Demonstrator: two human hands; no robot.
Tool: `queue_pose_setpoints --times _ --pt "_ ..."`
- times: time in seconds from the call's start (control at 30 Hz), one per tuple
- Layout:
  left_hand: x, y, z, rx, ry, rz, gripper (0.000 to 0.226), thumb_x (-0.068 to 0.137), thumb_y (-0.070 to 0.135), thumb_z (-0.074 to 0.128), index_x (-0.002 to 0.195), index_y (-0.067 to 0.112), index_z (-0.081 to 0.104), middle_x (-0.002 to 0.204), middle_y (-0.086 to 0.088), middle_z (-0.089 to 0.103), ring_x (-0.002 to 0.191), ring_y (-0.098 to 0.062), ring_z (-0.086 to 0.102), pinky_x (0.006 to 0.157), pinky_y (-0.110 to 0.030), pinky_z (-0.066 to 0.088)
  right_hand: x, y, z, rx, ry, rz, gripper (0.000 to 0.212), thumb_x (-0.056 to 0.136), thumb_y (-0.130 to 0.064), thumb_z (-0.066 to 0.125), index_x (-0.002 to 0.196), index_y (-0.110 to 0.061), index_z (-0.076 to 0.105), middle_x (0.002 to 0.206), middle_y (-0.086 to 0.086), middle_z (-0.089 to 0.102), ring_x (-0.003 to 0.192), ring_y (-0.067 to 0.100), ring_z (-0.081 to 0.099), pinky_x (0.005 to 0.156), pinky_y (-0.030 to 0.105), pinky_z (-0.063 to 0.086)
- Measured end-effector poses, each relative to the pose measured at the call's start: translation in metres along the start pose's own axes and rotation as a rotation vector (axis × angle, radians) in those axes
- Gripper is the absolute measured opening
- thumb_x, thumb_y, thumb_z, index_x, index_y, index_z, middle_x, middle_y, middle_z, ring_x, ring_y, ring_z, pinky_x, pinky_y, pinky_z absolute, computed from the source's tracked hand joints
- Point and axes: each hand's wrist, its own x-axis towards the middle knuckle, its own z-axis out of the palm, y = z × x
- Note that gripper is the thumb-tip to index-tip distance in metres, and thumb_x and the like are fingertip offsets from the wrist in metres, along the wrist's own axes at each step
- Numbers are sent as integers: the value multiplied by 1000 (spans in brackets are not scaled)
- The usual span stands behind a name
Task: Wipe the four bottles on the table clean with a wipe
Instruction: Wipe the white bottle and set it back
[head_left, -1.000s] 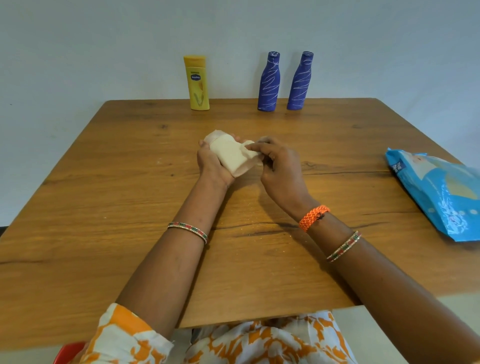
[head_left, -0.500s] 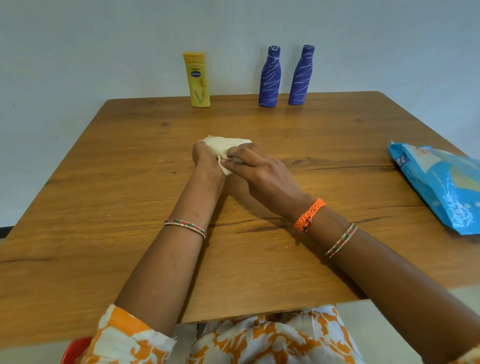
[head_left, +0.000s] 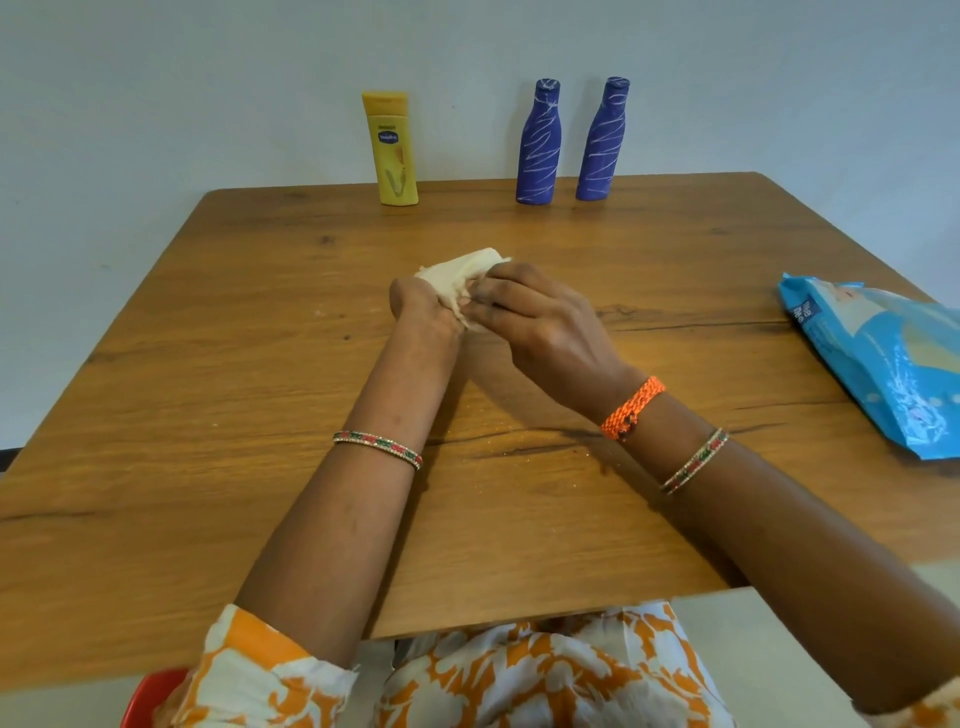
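You are mid-wipe at the bench (head_left: 208, 415) centre, left hand (head_left: 423, 312) gripping a cream bottle (head_left: 457, 270), right hand (head_left: 535, 322) seemingly pinching the wipe against it; next, I'd judge, turn it to reach unwiped sides.

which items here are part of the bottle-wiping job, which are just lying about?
Job: yellow bottle, left blue bottle, right blue bottle, the pale object held in left hand and right hand, blue wipes pack (probably).
Lying about: table, wall, red object.
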Motion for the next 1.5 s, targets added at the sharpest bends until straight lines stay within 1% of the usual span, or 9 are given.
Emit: queue_pose_setpoints --times 0.2,0.33,0.57,0.77,0.97,1.13,1.27,1.43,1.5 --pt "3 2 -1 -87 4 2 34 99 15 21 102 -5 47 95 -22 56 87 -34 60 57 -38 48 6 8 3 -49 153 156 20 81 11 59 97 3 70 100 19 67 97 34 60 76 43 53" --pt "-2 0 0 -123 -4 -26 30 100 19 24 107 -4 42 101 -23 51 99 -38 55 66 -42 44 0 -3 5 9 87 50 19 83 8 57 96 3 70 99 19 68 98 31 58 82 38 51" --pt "2 -3 -1 -95 86 32 23 99 14 28 93 2 47 88 -18 56 72 -30 58 69 -41 52 1 7 8 -36 150 314 27 78 12 62 105 6 66 102 21 66 95 33 62 79 38 54" --pt "6 -7 -2 -36 64 27 39 96 20 30 120 -6 47 110 -23 53 102 -39 56 80 -43 47 -6 -9 11 36 128 107 23 85 7 53 101 3 68 101 17 67 97 29 58 79 33 50" --pt "31 -25 -4 198 94 215 50 87 40 37 125 13 53 116 -17 62 93 -34 66 59 -36 53 32 8 -1 287 -21 606 31 74 11 60 95 -8 73 85 5 69 79 14 61 74 35 52" --pt "27 -27 1 302 -113 241 48 94 41 32 127 12 50 115 -20 63 97 -36 65 75 -45 55 35 19 -9 333 -76 570 31 74 13 62 92 -9 73 91 3 70 84 11 63 78 30 53" --pt "32 -15 -5 197 -127 194 46 96 36 29 125 7 51 100 -23 63 75 -32 65 62 -37 56 9 10 -23 468 -198 543 34 74 15 56 84 -12 72 93 4 70 92 13 62 85 24 49" --pt "29 -9 -12 16 -209 140 47 92 28 29 112 0 61 84 -15 67 66 -27 64 61 -30 52 4 22 -18 546 255 1022 31 86 7 53 95 -16 71 92 2 70 75 0 61 65 14 49" --pt "32 -12 -14 -24 -222 121 51 91 32 29 115 0 61 84 -15 67 67 -27 65 61 -29 53 6 22 -17 659 239 1054 20 90 -7 57 104 -14 69 94 -1 70 78 0 63 67 17 52"
